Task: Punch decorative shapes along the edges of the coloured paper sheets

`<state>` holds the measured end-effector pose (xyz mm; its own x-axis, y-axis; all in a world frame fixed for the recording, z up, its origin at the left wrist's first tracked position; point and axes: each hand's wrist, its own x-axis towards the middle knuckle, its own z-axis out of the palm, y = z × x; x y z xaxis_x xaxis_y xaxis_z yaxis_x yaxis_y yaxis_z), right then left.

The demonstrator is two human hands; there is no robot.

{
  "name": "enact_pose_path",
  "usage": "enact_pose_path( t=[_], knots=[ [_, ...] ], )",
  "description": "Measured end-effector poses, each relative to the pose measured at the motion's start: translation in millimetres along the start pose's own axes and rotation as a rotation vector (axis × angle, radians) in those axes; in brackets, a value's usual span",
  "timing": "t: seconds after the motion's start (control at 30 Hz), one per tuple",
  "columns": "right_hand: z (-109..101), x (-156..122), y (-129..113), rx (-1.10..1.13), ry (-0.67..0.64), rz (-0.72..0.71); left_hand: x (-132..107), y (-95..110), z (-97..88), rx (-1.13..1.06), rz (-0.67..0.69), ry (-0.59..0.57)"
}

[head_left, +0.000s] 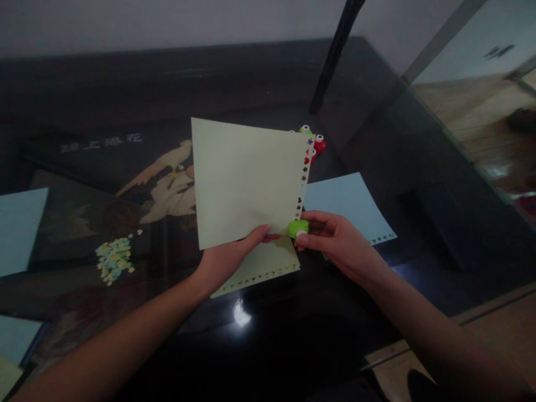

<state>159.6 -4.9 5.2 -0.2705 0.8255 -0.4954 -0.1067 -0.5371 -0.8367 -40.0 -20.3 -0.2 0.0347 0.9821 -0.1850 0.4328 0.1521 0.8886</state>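
Note:
My left hand (228,258) grips the bottom edge of a pale yellow sheet of paper (245,178), held up over the dark glossy table (268,335). Small shapes are punched in a row down the sheet's right edge. My right hand (335,240) pinches a small green craft punch (298,228) at the sheet's lower right corner. Another pale yellow sheet (262,267) with a punched edge lies flat under my hands. A light blue sheet (352,204) with a punched edge lies to the right.
A red punch (319,143) and a green punch (305,129) sit behind the held sheet. A pile of punched paper bits (114,258) lies at the left. More blue sheets (19,229) lie at the left edge. A dark post (335,53) rises at the back.

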Motion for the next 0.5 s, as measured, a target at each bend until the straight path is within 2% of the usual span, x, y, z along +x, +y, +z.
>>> enact_pose_path(
  t=[0.2, 0.5],
  knots=[
    [1.7, -1.2, -1.4, 0.012, 0.0, 0.001, -0.5, 0.5, -0.5, 0.059, 0.011, 0.022],
    [1.0, -1.4, -0.6, 0.0, -0.007, -0.007, -0.8, 0.2, 0.2, 0.031, -0.014, 0.027]
  ],
)
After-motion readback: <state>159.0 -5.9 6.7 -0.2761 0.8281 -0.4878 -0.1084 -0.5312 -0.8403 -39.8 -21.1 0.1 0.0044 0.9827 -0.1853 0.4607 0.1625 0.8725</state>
